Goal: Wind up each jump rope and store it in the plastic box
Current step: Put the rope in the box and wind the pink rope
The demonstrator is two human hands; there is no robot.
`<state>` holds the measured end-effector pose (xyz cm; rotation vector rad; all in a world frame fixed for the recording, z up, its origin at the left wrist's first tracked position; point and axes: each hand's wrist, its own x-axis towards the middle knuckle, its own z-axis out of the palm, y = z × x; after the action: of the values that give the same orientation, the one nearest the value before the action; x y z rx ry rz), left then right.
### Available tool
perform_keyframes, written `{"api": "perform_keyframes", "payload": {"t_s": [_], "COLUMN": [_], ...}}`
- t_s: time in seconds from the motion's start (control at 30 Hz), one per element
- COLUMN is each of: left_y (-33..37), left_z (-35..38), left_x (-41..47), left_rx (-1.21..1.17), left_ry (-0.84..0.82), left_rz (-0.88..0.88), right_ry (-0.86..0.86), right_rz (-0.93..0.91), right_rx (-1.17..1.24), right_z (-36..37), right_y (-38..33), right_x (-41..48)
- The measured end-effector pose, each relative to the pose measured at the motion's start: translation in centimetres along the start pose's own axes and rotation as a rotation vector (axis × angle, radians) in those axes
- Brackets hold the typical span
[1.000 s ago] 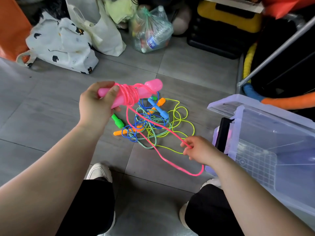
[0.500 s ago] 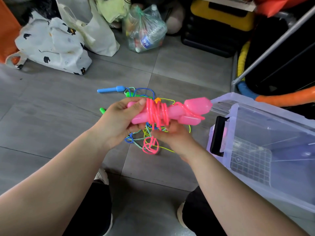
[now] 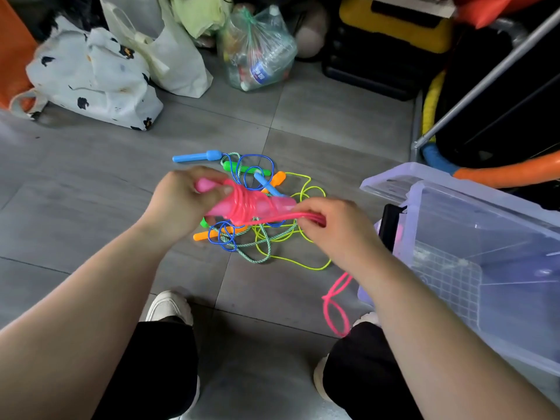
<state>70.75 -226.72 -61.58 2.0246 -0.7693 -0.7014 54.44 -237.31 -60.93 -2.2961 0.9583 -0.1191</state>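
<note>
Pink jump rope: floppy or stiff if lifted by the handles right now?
Probably floppy: the unwound tail hangs limp below the right hand in slack loops. The handles look rigid, so the wound part should lift as one piece. Likely light: the left hand carries the bundle above the floor.

Soft even daylight, faint shadows; hands motion-blurred, wide-angle edge distortion.

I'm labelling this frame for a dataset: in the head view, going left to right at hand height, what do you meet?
left hand → pink jump rope, wound round its handles → right hand → plastic box
</note>
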Motion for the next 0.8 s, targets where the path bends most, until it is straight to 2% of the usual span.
{"api": "perform_keyframes", "payload": {"t_s": [0.1,0.17,0.3,0.4,0.47,0.6,0.67,0.8], "left_y": [0.1,0.3,0.2,0.9,1.8,1.8,1.3,0.6], "left_z": [-0.1,-0.4,-0.7,0.1,0.8,1.6,1.6,1.2], "left_x": [-0.4,-0.6,-0.8,-1.2,-1.3,-0.5,-0.2,-0.2], "left_rx": [-0.033,-0.13,-0.401,-0.65,-0.823,-0.973,-0.854,-0.31], "left_ry": [-0.261,-0.395,-0.565,-0.572,-0.488,-0.187,-0.053,0.094], "left_rz": [-0.027,-0.049,-0.102,-0.183,-0.267,-0.359,-0.307,-0.05], "right_ry": [0.022,-0.001,-0.129,-0.208,-0.167,-0.191,-0.214,-0.143], "right_rz": [-0.053,-0.035,0.034,0.153,0.219,0.172,0.162,0.132], "right_rx": [0.105,0.258,0.639,0.893,0.899,0.616,0.446,0.123], "right_z": [-1.4,-1.8,-2.4,-2.0,-0.9,2.3,3.0,2.3], "right_y": [0.2,0.5,1.2,1.3,1.0,0.4,0.3,-0.1], "right_x": [-0.3,-0.3,-0.2,-0.3,-0.2,0.3,0.3,0.1]}}
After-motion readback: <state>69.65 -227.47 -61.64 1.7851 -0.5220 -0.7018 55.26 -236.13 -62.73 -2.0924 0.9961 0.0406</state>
